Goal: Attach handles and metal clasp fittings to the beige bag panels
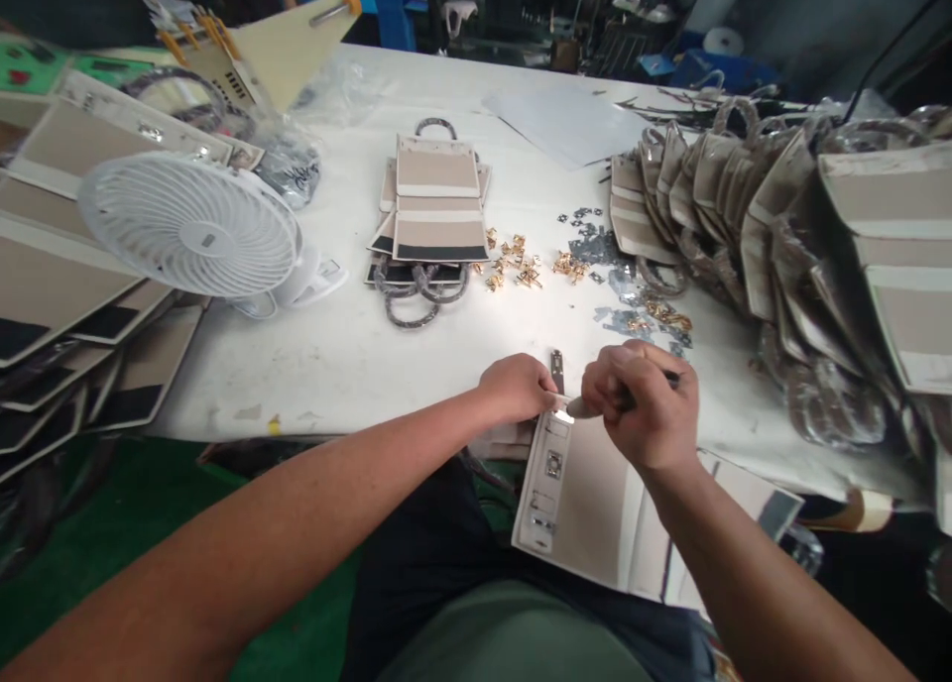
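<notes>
A beige bag panel [595, 494] with white bands lies slanted over the table's front edge and my lap. Small metal fittings and slots run along its white strip. My left hand [519, 389] is closed, fingertips pinching the panel's upper corner. My right hand [646, 402] is wrapped round a hand tool [581, 407] with a grey tapered end, whose exact kind I cannot make out. That end points at the strip's top, close to my left fingertips. Just beyond them lies a narrow dark metal strip [557, 370] with holes.
Gold-coloured fittings [527, 271] and small grey metal plates [591, 246] lie scattered mid-table. Behind them is a small stack of bag panels [437, 206] with wrapped handles. More bags [714, 191] crowd the right side. A white fan [200, 228] stands at left before stacked panels [126, 365].
</notes>
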Demonstrator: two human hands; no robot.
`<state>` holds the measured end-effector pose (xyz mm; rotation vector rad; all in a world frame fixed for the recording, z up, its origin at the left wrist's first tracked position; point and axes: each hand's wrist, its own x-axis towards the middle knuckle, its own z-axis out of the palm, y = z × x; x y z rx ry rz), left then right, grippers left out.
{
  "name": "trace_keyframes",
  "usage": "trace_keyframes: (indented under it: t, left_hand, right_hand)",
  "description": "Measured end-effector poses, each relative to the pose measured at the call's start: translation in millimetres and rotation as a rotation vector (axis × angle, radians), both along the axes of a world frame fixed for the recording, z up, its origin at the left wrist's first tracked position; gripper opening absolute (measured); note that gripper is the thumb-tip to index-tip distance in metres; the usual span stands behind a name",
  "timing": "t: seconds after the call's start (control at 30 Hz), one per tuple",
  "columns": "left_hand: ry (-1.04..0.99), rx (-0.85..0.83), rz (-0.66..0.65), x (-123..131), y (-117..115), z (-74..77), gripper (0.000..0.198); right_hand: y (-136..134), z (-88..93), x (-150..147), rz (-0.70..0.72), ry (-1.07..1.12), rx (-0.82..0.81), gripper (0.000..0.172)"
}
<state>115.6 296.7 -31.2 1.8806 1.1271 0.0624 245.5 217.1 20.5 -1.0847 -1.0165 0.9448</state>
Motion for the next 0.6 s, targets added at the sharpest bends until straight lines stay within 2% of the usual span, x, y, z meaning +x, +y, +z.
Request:
trace_keyframes:
  t: [0.07,0.17,0.37,0.5,0.6]
  left_hand:
    - [-0.011,0.006,-0.022,0.4,1.7,-3.0,0.010]
    - [-0.019,0.025,-0.029,1.8,2.5,-6.1,0.016]
    - [0.031,0.089,-0.038,2.9,1.2,-4.4,0.030]
    - [-0.046,0.026,-0.075,-3.1,3.3,-4.9,0.021]
    - [-0.121,-0.078,-0.016,-8.0,5.6,-5.3,0.015]
  right_hand:
    - [2.5,6.0,-3.3,0.050,-0.031,-0.003,0.045]
    - [6.6,9.6,-10.5,0.125,-0.211,-0.098,0.045]
    - [8.1,0.6,-12.8,0.193,-0.451,-0.171,0.043]
    - [2.8,-6.0,-1.7,0.151,-0.328,-0.188,0.045]
    - [-0.5,-1.2,5.2,0.116,-0.160,-0.112,0.043]
